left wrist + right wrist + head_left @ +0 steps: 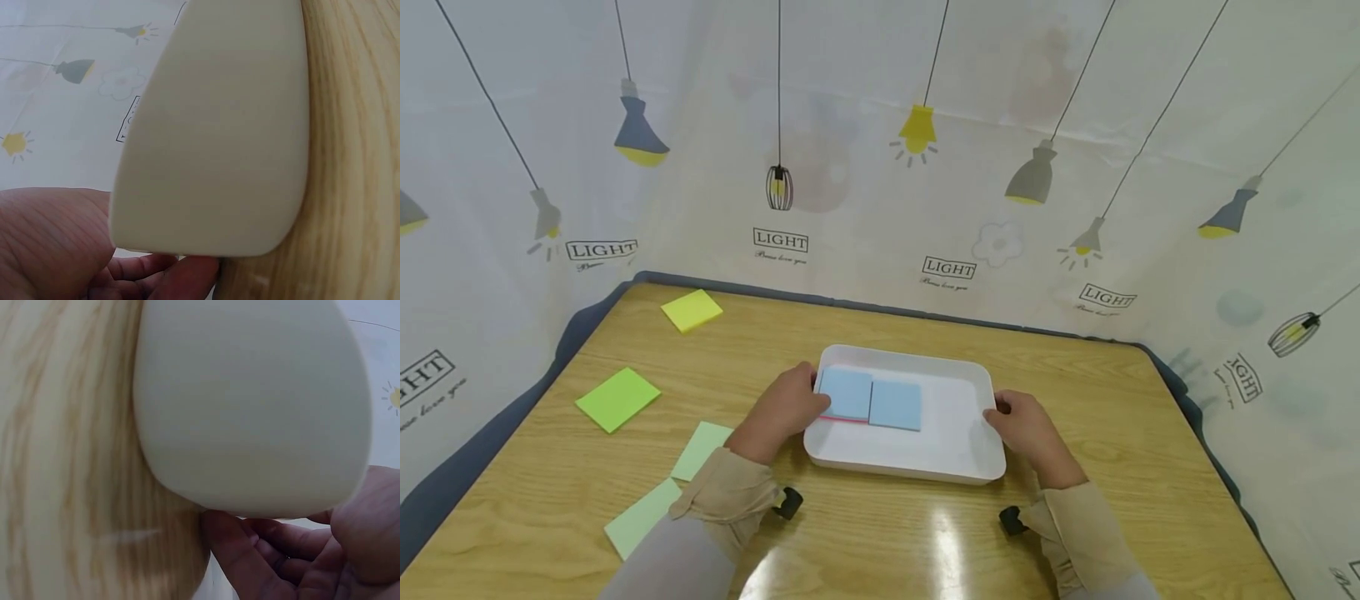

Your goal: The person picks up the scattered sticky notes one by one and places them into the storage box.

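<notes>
Sleeves (681,554) with bunched cuffs come in lowest, one on each side, and beyond them I have a white tray (951,408) held by its short ends. My left hand (784,410) pinches the left end wall, thumb over the rim and fingers outside; my right hand (1026,423) pinches the opposite end in much the same way. So the tray lies between my two grips, its long axis running from one hand to the other, its right end slightly nearer me. Any move, I judge, turns on that line: both ends would need to travel together to stay level. Its load sits off-centre, with two blue pads (895,406) side by side toward the left end, close by my left thumb and well apart from my right hand. Whether the tray's base touches the wooden table (1150,475) I cannot tell. Pale green notes (643,517) lie beside my left forearm.
</notes>
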A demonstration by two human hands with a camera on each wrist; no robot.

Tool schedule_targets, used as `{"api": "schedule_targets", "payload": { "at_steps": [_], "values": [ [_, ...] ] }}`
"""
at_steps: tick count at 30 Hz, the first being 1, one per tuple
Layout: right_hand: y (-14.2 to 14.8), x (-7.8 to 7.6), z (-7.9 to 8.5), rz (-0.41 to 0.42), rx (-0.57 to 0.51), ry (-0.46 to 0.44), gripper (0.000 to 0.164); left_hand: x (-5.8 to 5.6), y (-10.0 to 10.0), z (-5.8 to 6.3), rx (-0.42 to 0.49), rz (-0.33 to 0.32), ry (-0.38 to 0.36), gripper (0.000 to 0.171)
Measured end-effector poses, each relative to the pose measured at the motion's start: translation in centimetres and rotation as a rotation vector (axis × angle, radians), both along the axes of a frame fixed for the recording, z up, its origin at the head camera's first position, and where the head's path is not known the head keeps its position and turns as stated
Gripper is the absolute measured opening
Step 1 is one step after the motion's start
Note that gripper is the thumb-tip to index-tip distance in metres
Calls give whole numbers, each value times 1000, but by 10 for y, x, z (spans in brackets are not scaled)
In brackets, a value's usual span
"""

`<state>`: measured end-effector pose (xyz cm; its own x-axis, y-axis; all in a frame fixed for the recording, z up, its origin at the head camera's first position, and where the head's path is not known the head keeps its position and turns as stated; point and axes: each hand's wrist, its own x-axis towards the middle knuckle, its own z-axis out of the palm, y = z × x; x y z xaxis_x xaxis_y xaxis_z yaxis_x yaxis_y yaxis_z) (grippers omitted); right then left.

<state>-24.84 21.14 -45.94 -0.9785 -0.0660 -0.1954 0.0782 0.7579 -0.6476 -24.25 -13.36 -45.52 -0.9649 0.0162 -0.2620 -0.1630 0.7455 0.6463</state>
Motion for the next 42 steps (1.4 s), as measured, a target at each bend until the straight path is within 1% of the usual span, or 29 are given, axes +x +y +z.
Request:
{"api": "schedule_targets", "payload": {
  "at_steps": [5,14,23,32,35,38,42],
  "values": [
    [3,0,-2,14,-12,-7,35,1,1,0,1,3,-3,41],
    [9,0,-1,39,7,1,36,3,3,2,4,-2,5,42],
    [10,1,-1,36,-9,-7,36,3,4,2,-9,-10,17,41],
    [9,-1,-2,46,-16,6,37,5,4,3,4,5,2,41],
    [9,-1,-2,51,-24,5,36,6,2,5,-4,1,19,39],
    [9,-1,-2,45,-39,-9,36,7,0,7,-44,-18,54,38],
    [8,-2,-2,41,-42,-15,37,8,-5,15,-95,-32,91,41]
  ]
}}
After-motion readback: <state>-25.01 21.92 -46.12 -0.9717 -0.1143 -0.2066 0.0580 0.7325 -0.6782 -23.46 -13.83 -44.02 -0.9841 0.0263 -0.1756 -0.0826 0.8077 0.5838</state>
